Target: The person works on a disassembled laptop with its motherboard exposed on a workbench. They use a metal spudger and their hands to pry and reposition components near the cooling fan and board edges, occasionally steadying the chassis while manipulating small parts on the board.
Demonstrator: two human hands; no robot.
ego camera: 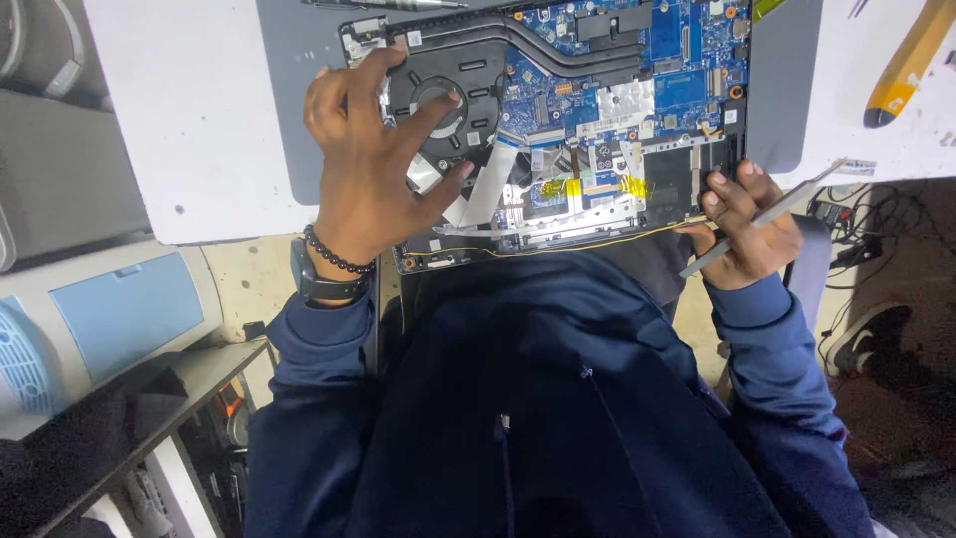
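Opened laptop (588, 130) lies on a grey mat (299, 110) at the near edge of the white desk (189, 149). Left hand (363, 159) rests on the black cooling fan (443, 100), fingers spread wide. Right hand (747, 224) steadies the laptop's near right corner, fingers closed on grey tweezers (767, 214).

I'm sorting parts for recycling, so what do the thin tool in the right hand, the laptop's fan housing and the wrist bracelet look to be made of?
Thin tool in the right hand: likely brushed metal, grey, flat, with a dull sheen.
Fan housing under the left hand: seemingly matte black plastic; it could be painted metal.
Bracelet: round, glossy dark beads, possibly stone or glass.
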